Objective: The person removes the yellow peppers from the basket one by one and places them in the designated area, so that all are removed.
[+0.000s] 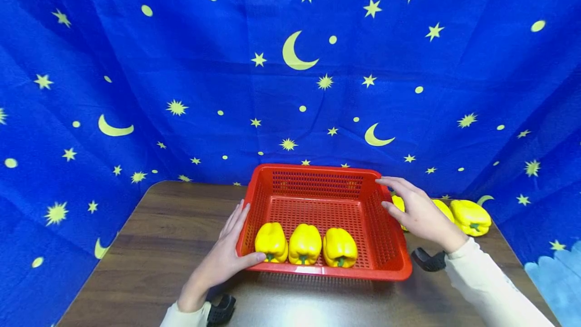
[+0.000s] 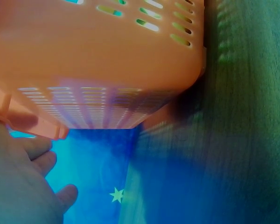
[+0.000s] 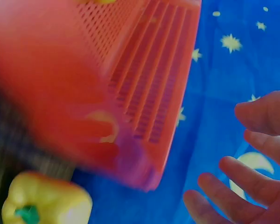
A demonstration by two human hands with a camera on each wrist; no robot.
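Observation:
A red plastic basket [image 1: 317, 272] with slotted walls stands on the table. Three yellow bell peppers [image 1: 305, 244] with green stems sit in a row along its front inside. My left hand [image 1: 222, 256] is at the basket's front left corner, fingers extended along the left rim and thumb reaching over the front rim beside the leftmost pepper. At the right rim is my right hand [image 1: 419, 213], its fingers spread and apart from the basket in the right wrist view. More yellow peppers [image 1: 472, 217] lie beyond that hand, partly hidden by it.
The brown wooden table [image 1: 136, 251] extends to both sides of the basket. A blue cloth [image 1: 218, 64] with stars and moons hangs right behind it. Light blue fabric [image 1: 556, 279] shows at the right edge. Black straps [image 1: 221, 310] are on both wrists.

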